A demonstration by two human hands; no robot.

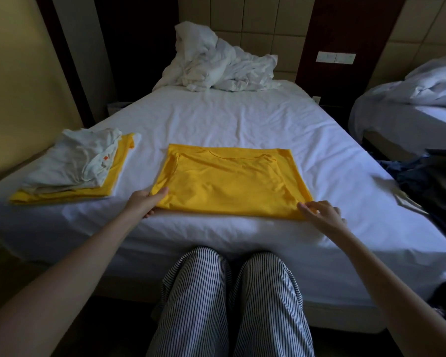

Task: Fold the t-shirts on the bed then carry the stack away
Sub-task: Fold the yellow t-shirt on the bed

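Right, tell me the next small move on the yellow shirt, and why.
Probably fold the near edge away to the collar. The yellow t-shirt lies flat with its sides turned in; the left hand pinches its near left corner, the right hand is at the near right one, grip unclear. Halved, it should suit the folded stack.

Dim room, light perhaps from the right; dark vignetted corners, wide-angle bowing, blurred edges.
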